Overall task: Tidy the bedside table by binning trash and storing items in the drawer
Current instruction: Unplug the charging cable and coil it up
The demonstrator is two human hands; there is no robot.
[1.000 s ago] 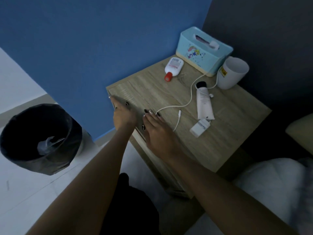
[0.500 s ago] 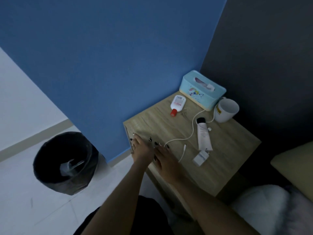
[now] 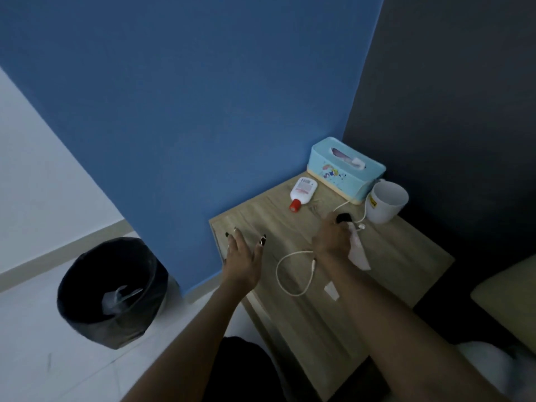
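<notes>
The wooden bedside table (image 3: 391,274) stands in the corner. My right hand (image 3: 332,239) curls around the white tube with a black cap (image 3: 358,250) that lies mid-table. My left hand (image 3: 242,253) hovers open, fingers spread, over the table's left front corner. A white charging cable (image 3: 290,274) loops between my hands, and a small white adapter (image 3: 331,291) lies near my right forearm. A white bottle with a red cap (image 3: 303,190) lies further back.
A light blue tissue box (image 3: 345,169) and a white mug (image 3: 385,201) stand at the table's back. A black bin with a liner and some trash (image 3: 113,291) sits on the floor to the left. Blue wall behind, bedding at right.
Both hands left the table's front edge. My right hand reached back to the white tube and closed on it; my left hand lifted and spread open. The cable loop shifted.
</notes>
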